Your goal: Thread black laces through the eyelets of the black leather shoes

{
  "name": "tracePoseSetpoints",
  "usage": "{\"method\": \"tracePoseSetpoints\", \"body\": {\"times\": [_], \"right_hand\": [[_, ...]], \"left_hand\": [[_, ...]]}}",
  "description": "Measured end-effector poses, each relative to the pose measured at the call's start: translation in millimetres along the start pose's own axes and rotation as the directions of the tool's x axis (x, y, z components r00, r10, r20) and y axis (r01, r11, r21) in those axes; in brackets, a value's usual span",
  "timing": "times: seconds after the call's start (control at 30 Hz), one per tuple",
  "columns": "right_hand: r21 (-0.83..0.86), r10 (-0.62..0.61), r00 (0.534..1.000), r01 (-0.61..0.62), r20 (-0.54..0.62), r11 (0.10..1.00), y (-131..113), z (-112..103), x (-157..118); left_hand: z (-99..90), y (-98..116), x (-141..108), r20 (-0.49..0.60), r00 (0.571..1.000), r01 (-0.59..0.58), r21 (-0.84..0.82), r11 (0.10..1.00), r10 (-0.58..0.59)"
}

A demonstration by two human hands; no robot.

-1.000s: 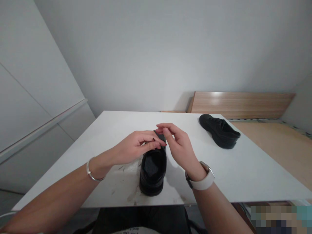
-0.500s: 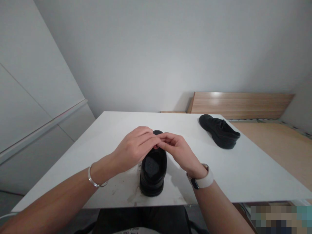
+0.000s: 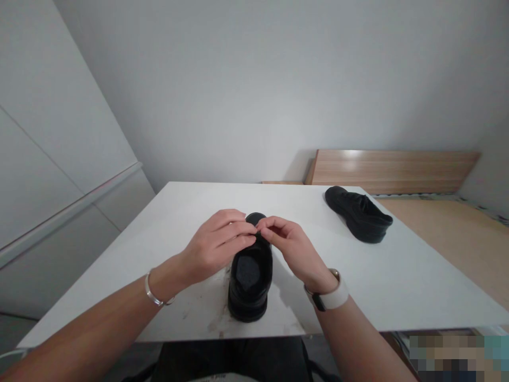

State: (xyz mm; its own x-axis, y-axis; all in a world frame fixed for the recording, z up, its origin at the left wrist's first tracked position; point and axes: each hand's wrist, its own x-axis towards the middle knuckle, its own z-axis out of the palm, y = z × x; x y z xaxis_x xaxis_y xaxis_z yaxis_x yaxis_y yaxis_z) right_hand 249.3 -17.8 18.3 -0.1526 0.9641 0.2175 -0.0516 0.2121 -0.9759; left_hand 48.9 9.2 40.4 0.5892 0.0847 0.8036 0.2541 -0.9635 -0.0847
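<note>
A black shoe (image 3: 249, 289) stands upright on the white table, its heel toward me and its toe pointing away. My left hand (image 3: 218, 241) lies over the shoe's left front part, fingers together and fingertips on the lacing area. From the right, my right hand (image 3: 288, 241) reaches the same spot, with thumb and forefinger pinched. Whatever lies between the fingertips is too small and dark to name. A second black shoe (image 3: 360, 215) rests on the table at the back right, away from both hands.
The white table (image 3: 159, 228) bears brownish smudges beside the near shoe. Behind it rises a grey wall. A wooden board (image 3: 393, 167) and a light wooden surface (image 3: 449, 233) lie beyond its right edge. White panels (image 3: 47, 159) stand at the left.
My left hand has shifted slightly left, and its fingers have spread a little, away from my right fingertips. My right hand remains nearly in place. Both shoes stay put.
</note>
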Motion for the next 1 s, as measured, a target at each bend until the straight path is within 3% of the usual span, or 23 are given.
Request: {"method": "tracePoseSetpoints", "body": {"times": [0.1,0.2,0.3,0.4,0.47,0.53,0.6,0.67,0.8,0.9,1.0], "right_hand": [[-0.342,-0.163,0.971,0.095,-0.177,0.935,12.5,-17.5,-5.5],[-0.536,-0.266,0.916,0.069,-0.3,0.841,29.0,-39.6,-15.7],[-0.451,-0.22,0.904,0.035,-0.367,0.892,35.7,-46.5,-22.4],[-0.114,-0.117,0.939,0.084,-0.325,0.99,24.4,-31.5,-20.3],[0.095,-0.086,0.97,0.109,-0.226,0.99,11.3,-14.8,-16.2],[0.175,-0.082,0.989,0.103,-0.126,0.979,0.0,1.2,-12.9],[0.152,-0.084,0.996,0.089,-0.04,0.984,-6.4,13.2,-11.7],[0.071,-0.093,0.996,0.092,0.0,0.993,-8.2,20.1,-12.4],[-0.097,-0.133,0.99,0.128,-0.044,0.987,-6.7,22.4,-15.9],[-0.158,-0.168,0.983,0.154,-0.076,0.975,-6.0,20.0,-16.9],[-0.155,-0.181,0.975,0.16,-0.129,0.975,-5.2,18.3,-16.2]], "left_hand": [[-5.8,-4.3,-14.8,0.031,0.991,0.136,-0.12,0.983,-0.133],[-11.8,-7.9,-34.6,0.094,0.911,0.412,-0.235,0.88,-0.401],[-13.9,-7.7,-43.6,0.184,0.751,0.659,-0.276,0.7,-0.634],[-11.0,-4.9,-33.0,0.204,0.641,0.75,-0.369,0.548,-0.74],[-6.7,-2.7,-19.3,0.186,0.641,0.728,-0.454,0.513,-0.745],[-0.9,-0.6,-5.5,0.149,0.681,0.669,-0.523,0.528,-0.717],[5.4,1.2,5.3,0.101,0.723,0.604,-0.573,0.554,-0.684],[11.1,2.5,11.9,0.066,0.733,0.567,-0.61,0.554,-0.677],[19.3,3.8,12.9,0.097,0.71,0.559,-0.681,0.474,-0.698],[25.1,4.6,3.7,0.215,0.697,0.591,-0.712,0.379,-0.684],[31.1,5.2,-8.6,0.357,0.622,0.676,-0.694,0.247,-0.696]]}}
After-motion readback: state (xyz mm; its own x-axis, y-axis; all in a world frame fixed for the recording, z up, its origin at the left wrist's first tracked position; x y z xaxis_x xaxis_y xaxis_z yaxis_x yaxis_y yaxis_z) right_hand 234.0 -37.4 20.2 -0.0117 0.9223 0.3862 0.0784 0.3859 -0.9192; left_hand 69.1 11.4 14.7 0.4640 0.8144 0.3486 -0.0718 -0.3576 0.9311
